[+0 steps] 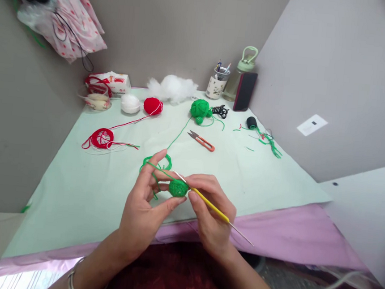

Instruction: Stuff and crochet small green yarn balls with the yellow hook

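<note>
My left hand (pixel 147 203) pinches a small round green crochet piece (pixel 178 188) between thumb and fingers. Its raised index finger carries a strand of green yarn (pixel 178 139) that runs back to a green yarn ball (pixel 199 108). In my right hand (pixel 212 209) is a crochet hook (pixel 211 205) with a yellow grip and metal ends. The hook's upper tip lies at the top edge of the green piece; whether it is through a stitch I cannot tell. A loose green yarn loop (pixel 167 162) lies just behind my left fingers.
Orange-handled thread snips (pixel 202 141) lie beyond my hands. Red yarn (pixel 153 106), a white ball (pixel 130 104) and stuffing (pixel 173 89) sit farther back. A pen cup (pixel 217 84), bottle (pixel 231 86) and phone (pixel 245 92) stand by the wall. Yarn scraps (pixel 273 147) lie right.
</note>
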A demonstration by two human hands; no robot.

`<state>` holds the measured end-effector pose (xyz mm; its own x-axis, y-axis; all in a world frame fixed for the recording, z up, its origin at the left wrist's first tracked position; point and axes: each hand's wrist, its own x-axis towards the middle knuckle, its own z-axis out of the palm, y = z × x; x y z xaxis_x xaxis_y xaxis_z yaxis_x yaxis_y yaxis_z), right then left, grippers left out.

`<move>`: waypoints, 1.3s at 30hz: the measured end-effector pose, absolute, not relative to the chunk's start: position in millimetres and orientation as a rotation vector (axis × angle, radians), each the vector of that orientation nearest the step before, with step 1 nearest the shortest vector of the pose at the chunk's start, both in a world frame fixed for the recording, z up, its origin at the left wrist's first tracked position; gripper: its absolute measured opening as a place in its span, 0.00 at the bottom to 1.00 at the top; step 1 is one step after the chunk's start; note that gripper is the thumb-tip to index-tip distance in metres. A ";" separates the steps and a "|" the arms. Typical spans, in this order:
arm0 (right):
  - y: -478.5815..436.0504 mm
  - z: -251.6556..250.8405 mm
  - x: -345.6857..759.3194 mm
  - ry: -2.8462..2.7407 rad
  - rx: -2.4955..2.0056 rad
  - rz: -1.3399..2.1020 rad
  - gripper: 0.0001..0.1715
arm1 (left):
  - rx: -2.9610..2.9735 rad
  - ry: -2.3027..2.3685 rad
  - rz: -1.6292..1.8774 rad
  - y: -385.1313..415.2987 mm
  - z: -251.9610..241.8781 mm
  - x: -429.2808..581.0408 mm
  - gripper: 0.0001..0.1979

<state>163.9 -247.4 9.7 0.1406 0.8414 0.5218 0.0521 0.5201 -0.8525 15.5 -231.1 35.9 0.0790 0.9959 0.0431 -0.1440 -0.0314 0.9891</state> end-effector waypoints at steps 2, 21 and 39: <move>-248.9 8.3 165.0 -1.366 -0.885 0.601 0.19 | 1.134 0.985 1.222 -230.1 33.8 13.0 0.39; -245.0 11.1 174.4 -1.285 -0.827 0.793 0.14 | 0.833 0.790 1.059 -219.9 20.5 9.6 0.39; -234.6 9.0 177.9 -1.098 -0.786 1.057 0.06 | 0.952 0.772 1.056 -213.2 26.5 2.2 0.48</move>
<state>177.9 -234.6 9.0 0.0967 0.9455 0.3109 -0.2741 0.3255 -0.9049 2.2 -213.2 26.5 0.3159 0.9459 -0.0746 -0.3577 0.1915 0.9140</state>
